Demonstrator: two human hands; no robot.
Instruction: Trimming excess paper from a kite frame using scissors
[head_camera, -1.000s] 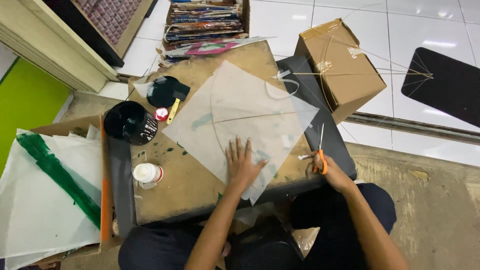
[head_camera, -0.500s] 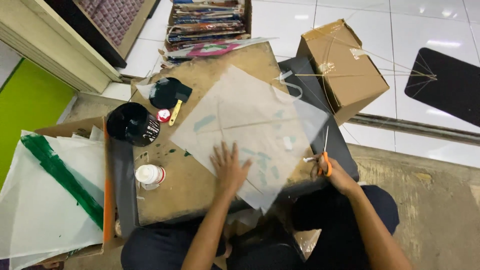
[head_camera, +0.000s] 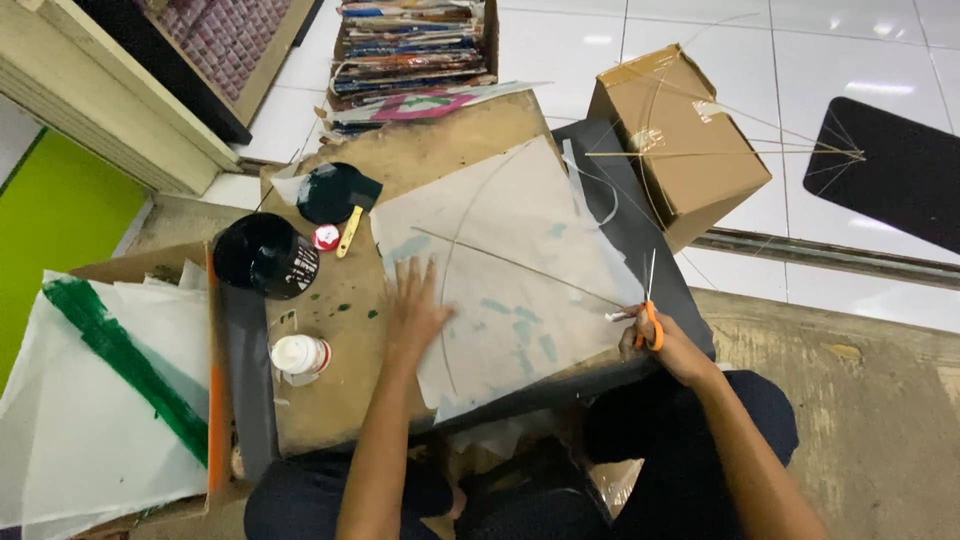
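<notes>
Left hand (head_camera: 415, 312) lies flat, fingers spread, pressing the pale kite paper (head_camera: 510, 270) at its 9 o'clock edge. Right hand (head_camera: 665, 345) grips orange scissors (head_camera: 650, 315) at 4 o'clock. Worn brown board (head_camera: 340, 330) beneath; white tiled floor (head_camera: 560, 60) at 12.

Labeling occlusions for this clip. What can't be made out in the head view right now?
- Scissors: handles wrapped by the right hand; blades too thin to tell open or closed.
- Paper sheet: near edge hangs past the board; part lies under the left hand.
- Black pot: contents too dark to see.
- White sheet with green stripe: cut off by the left frame edge.
- Person's lap: hidden below the board.
</notes>
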